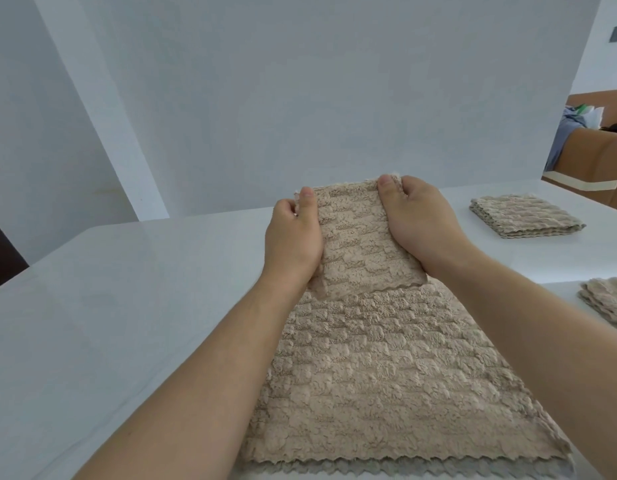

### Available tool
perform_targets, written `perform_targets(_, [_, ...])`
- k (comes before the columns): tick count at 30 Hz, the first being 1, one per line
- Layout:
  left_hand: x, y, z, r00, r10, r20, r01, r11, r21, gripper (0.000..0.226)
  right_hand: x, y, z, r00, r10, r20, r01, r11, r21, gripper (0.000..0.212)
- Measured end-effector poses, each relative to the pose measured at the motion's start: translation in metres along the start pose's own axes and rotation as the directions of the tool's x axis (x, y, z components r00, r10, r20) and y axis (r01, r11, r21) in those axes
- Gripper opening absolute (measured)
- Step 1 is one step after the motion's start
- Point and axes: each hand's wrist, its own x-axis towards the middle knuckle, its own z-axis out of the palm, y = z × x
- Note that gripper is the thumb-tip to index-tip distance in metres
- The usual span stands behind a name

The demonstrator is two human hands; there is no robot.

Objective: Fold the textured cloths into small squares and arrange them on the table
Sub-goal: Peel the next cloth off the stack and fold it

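Observation:
A beige textured cloth point(386, 375) lies as a long strip on the white table point(127, 306), running from the near edge away from me. Its far end is lifted and turned back towards me as a flap. My left hand point(293, 244) grips the flap's left edge, thumb on top. My right hand point(417, 223) grips its right edge, thumb on top at the far corner. A folded beige cloth point(525, 216) sits as a small square at the far right. Another beige cloth pile point(608, 303) shows at the right edge, partly cut off.
A white wall panel point(300, 98) stands upright just behind the table. Beyond the table's right end are brown furniture point(591, 154) and some clothing point(570, 123). A dark gap point(2, 258) shows at the left past the table edge.

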Motion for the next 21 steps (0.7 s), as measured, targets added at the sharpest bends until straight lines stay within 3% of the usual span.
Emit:
perform_targets(6, [-0.006, -0.002, 0.002, 0.992, 0.123, 0.042, -0.129, 0.972, 0.195, 0.037, 0.004, 0.005, 0.0, 0.99, 0.135, 0.048, -0.138, 0.988, 0.072, 0.049])
perform_targets(9, [-0.003, -0.013, 0.001, 0.987, 0.159, 0.005, -0.154, 0.945, 0.288, 0.034, 0.003, 0.005, 0.003, 0.97, 0.199, 0.14, -0.215, 0.971, 0.107, 0.055])
perform_targets(12, [0.002, -0.02, -0.003, 0.99, 0.137, -0.034, -0.12, 0.945, 0.305, 0.029, -0.001, 0.001, 0.007, 0.931, 0.253, 0.262, -0.3, 0.941, 0.158, 0.043])
perform_targets(17, [0.017, -0.025, -0.021, 0.998, -0.056, 0.024, 0.051, 0.984, 0.173, 0.031, -0.009, -0.004, 0.008, 0.897, 0.219, 0.383, -0.297, 0.942, 0.157, 0.04])
perform_targets(19, [0.024, -0.021, -0.031, 0.962, -0.23, 0.145, 0.232, 0.973, -0.003, 0.034, -0.011, -0.002, 0.01, 0.893, 0.193, 0.406, -0.276, 0.948, 0.156, 0.028])
perform_targets(21, [0.031, -0.018, -0.046, 0.901, -0.307, 0.306, 0.355, 0.928, -0.116, 0.041, -0.012, -0.001, 0.015, 0.9, 0.189, 0.392, -0.253, 0.96, 0.117, 0.015])
